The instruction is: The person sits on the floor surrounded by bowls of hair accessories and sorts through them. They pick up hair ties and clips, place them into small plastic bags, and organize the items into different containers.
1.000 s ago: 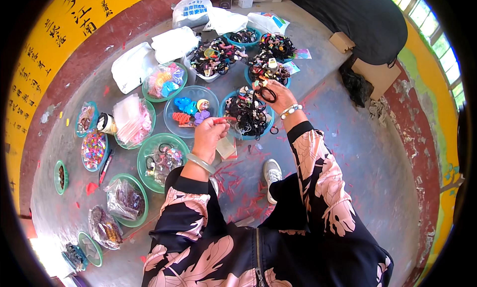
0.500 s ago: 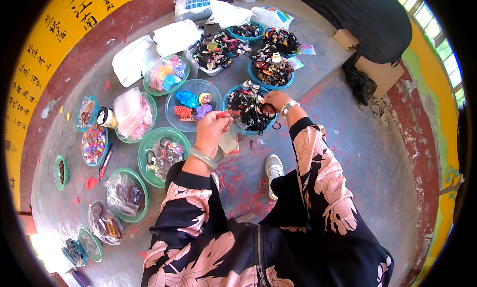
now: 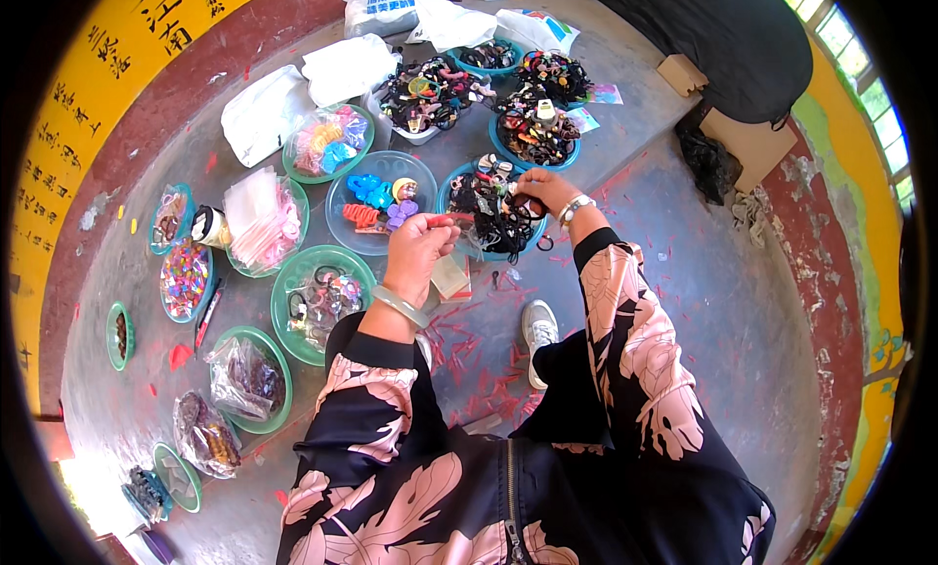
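My left hand (image 3: 420,252) is closed in a pinch on a thin red strip (image 3: 461,217), just left of a blue basin (image 3: 543,242). A heap of dark hair ties (image 3: 493,208) with small coloured ornaments fills that basin. Over its right side my right hand (image 3: 549,192) is closed, fingertips together, on a dark hair tie (image 3: 533,207) that my fingers partly cover. Left of the heap, a clear basin (image 3: 344,192) holds blue, orange-red and purple pieces. Beneath my left hand lies a small pale box (image 3: 450,277).
More basins of hair ties (image 3: 535,135) stand beyond. A green basin (image 3: 283,321) and a basin of colourful small pieces (image 3: 186,282) are on the left. White bags (image 3: 266,115) lie behind; red scraps (image 3: 479,374) litter the floor around my shoes. A cardboard box (image 3: 681,74) sits at far right.
My right hand has shifted slightly left and toward the heap, and the dark hair tie under it shows less. My left hand stays nearly still, its red strip less visible.
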### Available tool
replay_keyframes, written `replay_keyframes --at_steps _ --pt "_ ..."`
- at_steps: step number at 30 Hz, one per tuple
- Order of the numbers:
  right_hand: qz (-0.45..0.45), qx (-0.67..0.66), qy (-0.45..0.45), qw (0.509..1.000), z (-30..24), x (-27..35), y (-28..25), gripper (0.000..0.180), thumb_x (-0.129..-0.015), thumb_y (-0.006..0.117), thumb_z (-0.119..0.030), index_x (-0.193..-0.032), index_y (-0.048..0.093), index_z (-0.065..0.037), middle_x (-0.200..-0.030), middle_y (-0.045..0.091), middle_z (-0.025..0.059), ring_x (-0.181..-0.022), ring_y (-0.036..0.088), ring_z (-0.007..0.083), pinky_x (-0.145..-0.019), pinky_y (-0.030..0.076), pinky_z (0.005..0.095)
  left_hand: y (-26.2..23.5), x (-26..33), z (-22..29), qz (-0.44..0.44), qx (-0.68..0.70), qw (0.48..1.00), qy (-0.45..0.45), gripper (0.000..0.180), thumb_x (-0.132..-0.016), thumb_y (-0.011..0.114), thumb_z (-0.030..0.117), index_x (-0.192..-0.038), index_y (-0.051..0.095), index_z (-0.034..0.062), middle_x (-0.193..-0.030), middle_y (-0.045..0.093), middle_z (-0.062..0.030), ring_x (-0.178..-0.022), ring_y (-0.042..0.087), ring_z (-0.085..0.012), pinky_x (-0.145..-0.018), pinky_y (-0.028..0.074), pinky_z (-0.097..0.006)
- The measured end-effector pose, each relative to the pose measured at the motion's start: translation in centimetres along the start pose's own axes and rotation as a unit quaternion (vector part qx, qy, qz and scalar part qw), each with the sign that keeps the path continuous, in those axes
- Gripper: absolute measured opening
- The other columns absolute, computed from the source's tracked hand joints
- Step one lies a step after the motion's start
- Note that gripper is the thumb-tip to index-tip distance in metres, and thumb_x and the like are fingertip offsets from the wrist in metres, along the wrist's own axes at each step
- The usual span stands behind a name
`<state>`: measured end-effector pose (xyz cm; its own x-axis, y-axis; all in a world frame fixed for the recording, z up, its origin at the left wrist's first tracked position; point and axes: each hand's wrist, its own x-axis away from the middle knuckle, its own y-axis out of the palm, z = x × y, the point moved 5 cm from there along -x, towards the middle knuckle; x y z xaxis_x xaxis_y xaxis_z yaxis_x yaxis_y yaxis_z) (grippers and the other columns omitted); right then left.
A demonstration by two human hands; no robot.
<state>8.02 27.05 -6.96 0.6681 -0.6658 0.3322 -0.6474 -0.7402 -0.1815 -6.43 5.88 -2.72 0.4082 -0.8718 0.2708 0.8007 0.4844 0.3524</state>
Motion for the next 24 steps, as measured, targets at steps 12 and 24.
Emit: replay_keyframes --at_steps 12,24 --pt "-0.087 -0.394 0.043 0.914 -5.1 3.8 5.0 0.013 -0.085 0.056 -0.014 -0.096 0.054 -0.007 -0.084 0.058 0.0042 -0.066 0.057 0.0134 -0.048 0.036 0.0211 -0.4 0.5 0.2 0.008 0.003 1.0 -0.007 0.011 -0.082 0.054 0.008 -0.092 0.055 0.003 -0.085 0.061 -0.0058 -0.077 0.059 -0.0128 -0.068 0.048 -0.023" --pt "-0.002 -0.08 -0.142 0.987 -10.6 11.5 7.9 0.015 -0.078 0.061 -0.003 -0.09 0.054 -0.001 -0.08 0.062 0.0066 -0.069 0.059 0.0094 -0.051 0.041 0.0195 0.2 0.7 -0.4 -0.032 -0.083 0.996 -0.008 0.015 -0.078 0.058 0.008 -0.091 0.056 0.0014 -0.08 0.06 -0.0045 -0.071 0.059 -0.0104 -0.063 0.047 -0.021"
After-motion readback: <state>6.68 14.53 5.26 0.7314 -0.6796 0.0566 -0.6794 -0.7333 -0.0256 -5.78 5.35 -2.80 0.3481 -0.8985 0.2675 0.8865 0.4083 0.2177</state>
